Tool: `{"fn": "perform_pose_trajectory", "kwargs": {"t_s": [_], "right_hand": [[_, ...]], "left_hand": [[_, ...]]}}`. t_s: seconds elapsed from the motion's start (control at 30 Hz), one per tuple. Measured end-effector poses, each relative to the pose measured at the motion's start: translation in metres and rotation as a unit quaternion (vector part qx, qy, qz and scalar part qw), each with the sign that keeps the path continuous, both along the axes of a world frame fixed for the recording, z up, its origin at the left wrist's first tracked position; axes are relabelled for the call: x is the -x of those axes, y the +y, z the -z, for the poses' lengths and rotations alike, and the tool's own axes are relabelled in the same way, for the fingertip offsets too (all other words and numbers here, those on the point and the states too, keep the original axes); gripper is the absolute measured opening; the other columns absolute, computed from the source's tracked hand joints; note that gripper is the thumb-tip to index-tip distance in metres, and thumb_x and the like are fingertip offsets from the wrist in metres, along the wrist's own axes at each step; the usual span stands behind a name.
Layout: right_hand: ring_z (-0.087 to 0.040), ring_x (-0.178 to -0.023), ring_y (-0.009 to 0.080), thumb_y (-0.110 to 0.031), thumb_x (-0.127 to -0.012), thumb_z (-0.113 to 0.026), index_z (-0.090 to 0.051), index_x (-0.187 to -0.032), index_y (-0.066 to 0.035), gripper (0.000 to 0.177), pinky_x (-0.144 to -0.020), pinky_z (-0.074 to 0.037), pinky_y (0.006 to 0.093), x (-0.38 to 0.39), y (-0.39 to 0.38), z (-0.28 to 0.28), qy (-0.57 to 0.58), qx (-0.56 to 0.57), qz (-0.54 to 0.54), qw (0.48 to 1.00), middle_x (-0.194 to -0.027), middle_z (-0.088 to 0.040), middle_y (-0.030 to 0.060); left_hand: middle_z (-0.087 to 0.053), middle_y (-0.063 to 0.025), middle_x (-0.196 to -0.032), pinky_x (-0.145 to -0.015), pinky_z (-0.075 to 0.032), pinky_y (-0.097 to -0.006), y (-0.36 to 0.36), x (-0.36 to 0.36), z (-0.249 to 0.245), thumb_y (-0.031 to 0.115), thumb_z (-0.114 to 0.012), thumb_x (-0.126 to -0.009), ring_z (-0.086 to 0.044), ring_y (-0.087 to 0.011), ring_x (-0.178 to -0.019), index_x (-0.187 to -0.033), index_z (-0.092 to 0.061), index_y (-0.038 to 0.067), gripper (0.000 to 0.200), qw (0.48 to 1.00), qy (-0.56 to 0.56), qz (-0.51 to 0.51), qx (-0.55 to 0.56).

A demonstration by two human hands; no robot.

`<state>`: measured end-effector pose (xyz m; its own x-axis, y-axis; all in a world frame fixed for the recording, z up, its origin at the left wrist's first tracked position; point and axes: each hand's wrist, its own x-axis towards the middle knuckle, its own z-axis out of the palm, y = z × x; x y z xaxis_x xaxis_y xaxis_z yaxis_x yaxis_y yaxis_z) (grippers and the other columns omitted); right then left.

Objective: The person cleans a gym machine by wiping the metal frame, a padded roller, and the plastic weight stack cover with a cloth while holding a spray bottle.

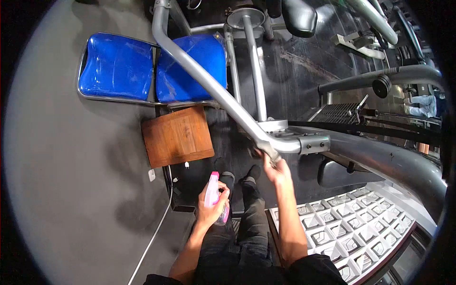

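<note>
My left hand (209, 203) is wrapped round a spray bottle (212, 190) with a pink nozzle and a clear body, held upright above my legs. My right hand (277, 172) grips a greyish cloth (269, 151), which is pressed against the bend of a silver metal tube (209, 87) on a gym machine. Part of the cloth wraps under the tube, and some fingers are hidden behind it. Blur softens the cloth's edges.
A blue padded chair (116, 66) and a wooden stool (178, 136) stand to the left by the grey wall (66, 180). A white cable (156, 232) runs down the wall. A thick grey tube (389, 156) and a white patterned panel (351, 228) lie to the right.
</note>
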<state>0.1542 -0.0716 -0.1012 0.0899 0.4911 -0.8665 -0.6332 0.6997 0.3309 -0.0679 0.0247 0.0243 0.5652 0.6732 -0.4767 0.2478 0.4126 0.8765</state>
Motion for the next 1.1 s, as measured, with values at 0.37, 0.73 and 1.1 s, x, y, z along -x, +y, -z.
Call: {"fn": "perform_pose_trajectory", "kwargs": {"t_s": [0.37, 0.73, 1.1], "right_hand": [[-0.056, -0.11, 0.0245, 0.01, -0.075, -0.055, -0.053, -0.126, -0.002, 0.052, -0.096, -0.041, 0.0339, 0.002, -0.086, -0.062, -0.683, 0.483, -0.403, 0.371, -0.115, -0.06, 0.0143], [-0.048, -0.122, 0.0358, 0.003, -0.067, -0.059, -0.064, -0.117, -0.018, 0.055, -0.101, -0.043, 0.0443, -0.023, 0.032, -0.027, -0.855, 0.315, -0.401, -0.093, -0.111, -0.058, 0.0156], [-0.039, -0.129, 0.036, 0.006, -0.076, -0.05, -0.059, -0.121, -0.016, 0.051, -0.107, -0.034, 0.0437, -0.005, 0.217, -0.026, -0.866, 0.341, -0.366, -0.017, -0.14, -0.041, 0.015]], "left_hand": [[-0.059, -0.0031, -0.082, -0.051, -0.047, -0.0221, -0.006, 0.009, 0.0, 0.001, -0.062, -0.086, -0.057, -0.007, -0.056, -0.098, -0.054, 0.001, 0.014, 0.999, -0.006, -0.003, 0.031], [-0.059, -0.0034, -0.081, -0.051, -0.047, -0.0225, -0.01, 0.01, -0.002, 0.001, -0.061, -0.087, -0.057, -0.0077, -0.056, -0.097, -0.054, 0.002, 0.013, 0.999, 0.0, -0.024, 0.031], [-0.059, -0.0031, -0.079, -0.05, -0.046, -0.0221, -0.005, 0.004, -0.002, 0.001, -0.061, -0.087, -0.057, -0.0072, -0.056, -0.099, -0.054, 0.003, 0.014, 0.999, 0.011, -0.037, -0.021]]}}
